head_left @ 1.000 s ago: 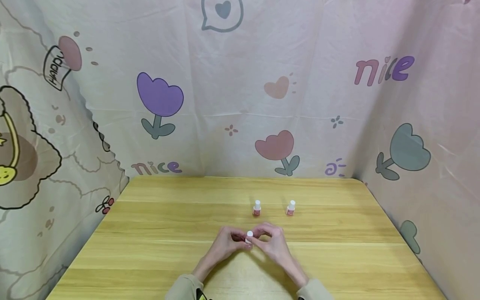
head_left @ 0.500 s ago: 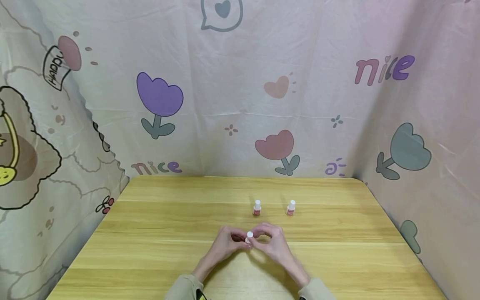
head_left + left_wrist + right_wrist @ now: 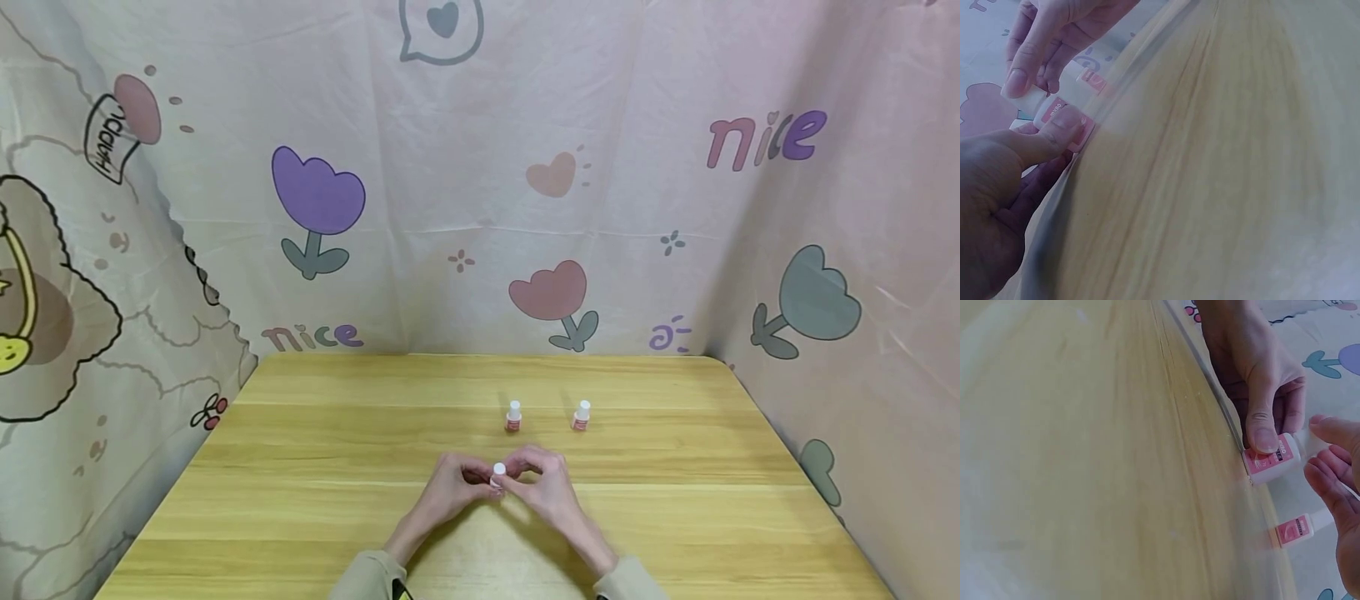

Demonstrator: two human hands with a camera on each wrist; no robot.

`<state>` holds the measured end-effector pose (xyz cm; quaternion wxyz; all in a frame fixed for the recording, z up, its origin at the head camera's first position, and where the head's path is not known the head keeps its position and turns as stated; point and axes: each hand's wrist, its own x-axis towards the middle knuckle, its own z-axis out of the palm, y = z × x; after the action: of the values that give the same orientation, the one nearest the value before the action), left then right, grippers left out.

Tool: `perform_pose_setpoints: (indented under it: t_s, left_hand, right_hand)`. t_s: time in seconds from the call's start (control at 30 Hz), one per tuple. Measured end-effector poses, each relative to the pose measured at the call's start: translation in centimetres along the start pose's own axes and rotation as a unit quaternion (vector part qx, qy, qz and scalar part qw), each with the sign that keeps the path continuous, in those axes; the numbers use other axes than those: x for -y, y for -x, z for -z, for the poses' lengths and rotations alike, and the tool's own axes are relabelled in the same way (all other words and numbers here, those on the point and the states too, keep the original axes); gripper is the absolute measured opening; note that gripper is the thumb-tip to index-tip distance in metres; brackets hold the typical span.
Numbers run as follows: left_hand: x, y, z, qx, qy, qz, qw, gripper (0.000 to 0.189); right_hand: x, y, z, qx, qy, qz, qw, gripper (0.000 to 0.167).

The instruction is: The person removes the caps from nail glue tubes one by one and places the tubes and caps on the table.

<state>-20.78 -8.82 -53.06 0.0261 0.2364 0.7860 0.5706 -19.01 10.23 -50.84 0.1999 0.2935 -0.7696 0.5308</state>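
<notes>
Over the front middle of the table, both hands meet at a small white bottle (image 3: 498, 477) with a pink label. My left hand (image 3: 453, 486) holds the bottle's lower body between thumb and fingers, the thumb lying across the label (image 3: 1266, 461) in the right wrist view. At the top, the thumb and fingers of my right hand (image 3: 543, 483) pinch the white cap (image 3: 1025, 99). The bottle stands upright in the head view, its base at the tabletop. Fingers cover part of its body.
Two similar bottles stand upright farther back, one bottle (image 3: 513, 417) just behind the hands and another bottle (image 3: 581, 417) to its right. The wooden table (image 3: 337, 417) ends at a printed cloth backdrop (image 3: 442, 283), with cloth on both sides too.
My right thumb drew back slightly at the cap half a second ago and is forward across it again now. The left hand and the standing bottles have kept their places.
</notes>
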Motion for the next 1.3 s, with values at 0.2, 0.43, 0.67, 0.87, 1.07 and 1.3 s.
perform_pose_setpoints:
  t_s: [0.2, 0.43, 0.67, 0.87, 1.07, 1.3]
  left_hand:
    - [-0.6, 0.1, 0.0, -0.001, -0.003, -0.004, 1.0, 0.017]
    - [-2.2, 0.4, -0.1, -0.006, -0.015, -0.013, 0.9998, 0.017]
    - [-0.2, 0.1, -0.3, -0.01, -0.032, -0.008, 0.9994, 0.016]
    - [-0.1, 0.1, -0.1, -0.004, -0.017, -0.012, 0.9998, 0.016]
    - [-0.1, 0.2, -0.1, -0.003, -0.008, -0.017, 0.9998, 0.016]
    - [-0.1, 0.1, -0.1, -0.002, -0.003, -0.021, 0.9998, 0.016]
  right_hand:
    - [2.4, -0.7, 0.7, 0.019, -0.002, 0.009, 0.9998, 0.019]
    - [-0.4, 0.2, 0.2, 0.025, -0.005, 0.003, 0.9997, 0.018]
    - [-0.7, 0.3, 0.1, 0.015, -0.002, -0.024, 0.9996, 0.019]
    - [-0.7, 0.2, -0.1, 0.001, -0.001, -0.021, 0.9998, 0.019]
    - [-1.0, 0.2, -0.2, 0.0, 0.006, 0.018, 0.9998, 0.016]
    - [-1.1, 0.3, -0.3, 0.01, 0.01, 0.032, 0.9994, 0.018]
